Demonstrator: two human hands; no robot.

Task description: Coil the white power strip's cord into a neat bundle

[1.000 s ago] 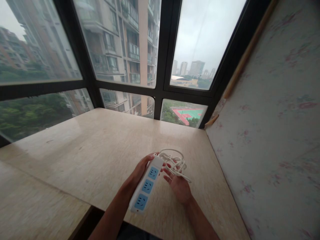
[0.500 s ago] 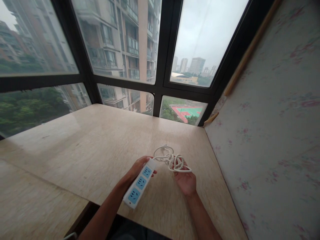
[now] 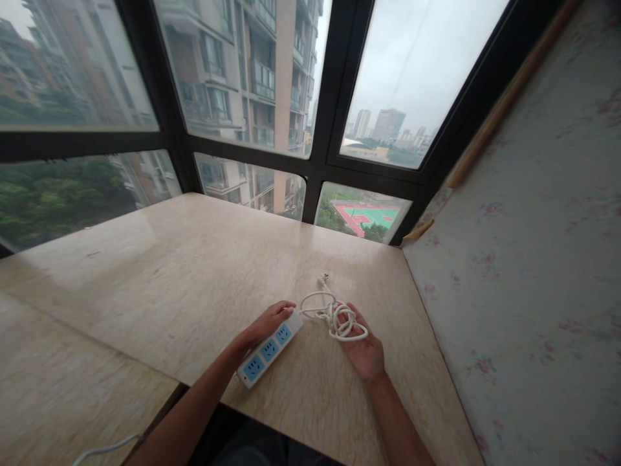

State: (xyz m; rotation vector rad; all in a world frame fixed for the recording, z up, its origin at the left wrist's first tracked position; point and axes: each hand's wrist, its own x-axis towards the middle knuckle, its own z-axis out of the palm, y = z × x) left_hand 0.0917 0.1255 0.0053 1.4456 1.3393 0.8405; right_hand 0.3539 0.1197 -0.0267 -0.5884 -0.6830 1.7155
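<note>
A white power strip (image 3: 268,349) with three blue socket faces lies slanted over the tabletop. My left hand (image 3: 272,323) grips its upper end from the left, thumb on top near the cord outlet. To the right, my right hand (image 3: 366,356) is turned palm up, with the loosely coiled white cord (image 3: 342,321) lying across its fingers. The cord partly covers those fingers. Beyond the coil, the plug (image 3: 323,279) at the cord's far end points away from me, on or just over the tabletop.
The marbled tabletop (image 3: 160,278) reaches to dark-framed windows (image 3: 317,168) at the back. A flower-patterned wall (image 3: 514,285) bounds the right side. Another white cable (image 3: 107,448) shows at the lower left, by the table's dark edge (image 3: 167,404).
The strip has come down flatter and slightly left with my left hand. The cord coil has sunk a little, and the plug now shows beyond it. The view has shifted slightly.
</note>
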